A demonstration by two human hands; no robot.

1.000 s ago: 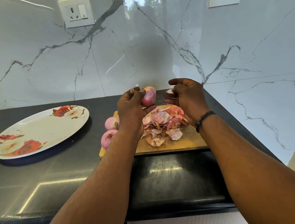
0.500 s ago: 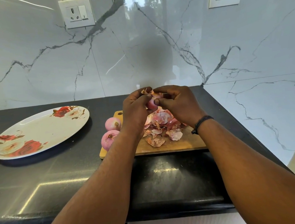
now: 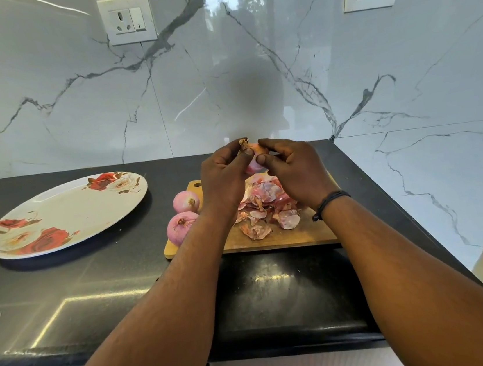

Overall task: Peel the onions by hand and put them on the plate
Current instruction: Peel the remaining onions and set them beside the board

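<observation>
The scene was evenly and fairly brightly lit by soft daylight. The glossy wall mirrored a bright window with trees, and a dark blurred silhouette sat below it. The black counter carried streaky glare near its front edge. The plate cast a soft shadow toward the camera. Focus was sharp throughout. Wide-angle distortion bent the counter edge and stretched the forearms at the bottom.
</observation>
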